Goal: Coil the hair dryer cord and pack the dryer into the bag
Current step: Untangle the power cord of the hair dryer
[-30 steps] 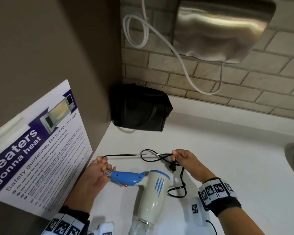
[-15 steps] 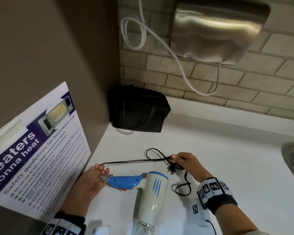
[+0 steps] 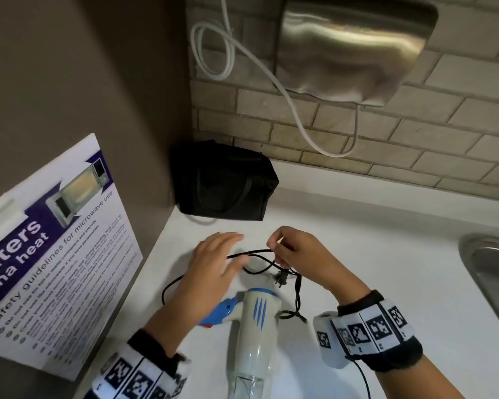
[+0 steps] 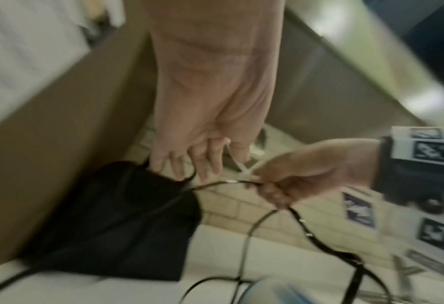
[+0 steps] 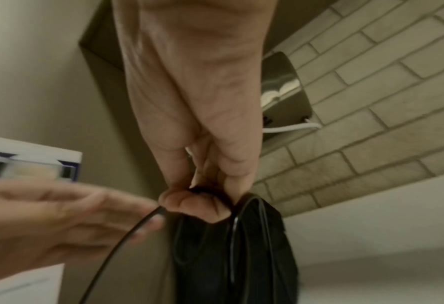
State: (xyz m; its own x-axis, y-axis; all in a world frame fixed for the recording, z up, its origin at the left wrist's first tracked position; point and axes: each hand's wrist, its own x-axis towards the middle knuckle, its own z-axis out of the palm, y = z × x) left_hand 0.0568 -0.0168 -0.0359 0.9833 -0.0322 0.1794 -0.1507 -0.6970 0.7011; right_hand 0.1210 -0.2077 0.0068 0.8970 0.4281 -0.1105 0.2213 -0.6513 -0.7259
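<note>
The white hair dryer [image 3: 255,323] with its blue handle [image 3: 224,311] lies on the counter [image 3: 372,269]. Its black cord [image 3: 261,259] runs in loose loops behind it, and the plug [image 3: 280,279] hangs near the dryer's rear. My right hand [image 3: 274,246] pinches gathered cord [image 5: 127,242] between thumb and fingers [image 5: 189,202]. With fingers stretched out, my left hand [image 3: 228,254] hovers over the cord just left of the right hand and grips nothing [image 4: 189,164]. The black bag [image 3: 225,182] sits in the back corner.
A brown side wall with a microwave safety poster [image 3: 55,240] stands close on the left. On the brick wall hangs a steel hand dryer [image 3: 352,47] with a white cable [image 3: 300,119]. A metal sink [image 3: 490,272] lies at the right edge.
My left hand has let go of the cord at the handle's end and swung right toward my right hand. The taut stretch of cord has gone slack into a loop on the counter.
</note>
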